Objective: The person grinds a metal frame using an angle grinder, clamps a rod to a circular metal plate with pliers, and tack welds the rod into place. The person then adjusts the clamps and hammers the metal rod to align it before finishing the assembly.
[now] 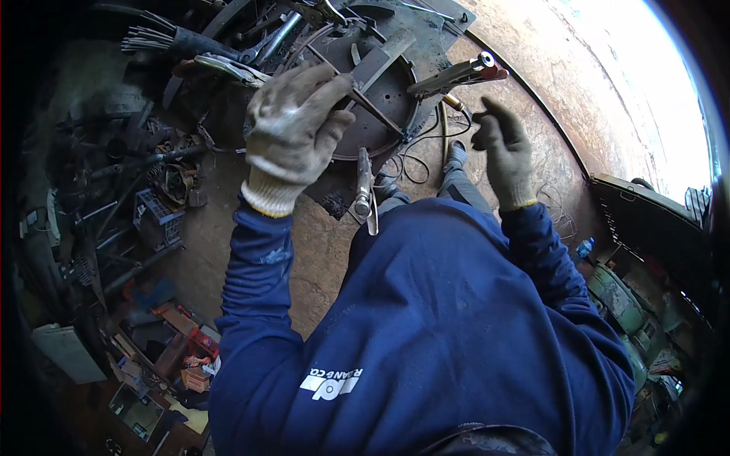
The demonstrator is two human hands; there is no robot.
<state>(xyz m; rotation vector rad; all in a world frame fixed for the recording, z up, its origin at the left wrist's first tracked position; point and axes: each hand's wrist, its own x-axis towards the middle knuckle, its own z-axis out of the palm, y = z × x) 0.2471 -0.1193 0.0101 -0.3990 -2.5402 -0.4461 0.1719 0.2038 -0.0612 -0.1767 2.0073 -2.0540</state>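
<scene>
My left hand (293, 125), in a dirty pale work glove, is curled at a thin dark metal bar (378, 114) that lies across a round metal plate (391, 91) with a raised rim. A flat steel strip (384, 59) slants over the same plate. My right hand (506, 148), gloved too, hangs to the right with fingers loosely bent and apart; nothing shows in it. Nearest to it are locking pliers (456, 74) clamped at the plate's right edge and a brass-tipped torch (455, 102) on a cable. More locking pliers (364, 186) hang at the near edge.
A wire-bristled tool (160, 39) and other pliers (228, 67) lie at the far left. Scrap metal and a crate (160, 213) crowd the left floor. Cable loops (414, 163) lie by my feet. Green machinery (616, 300) and a dark cabinet (646, 205) stand at the right.
</scene>
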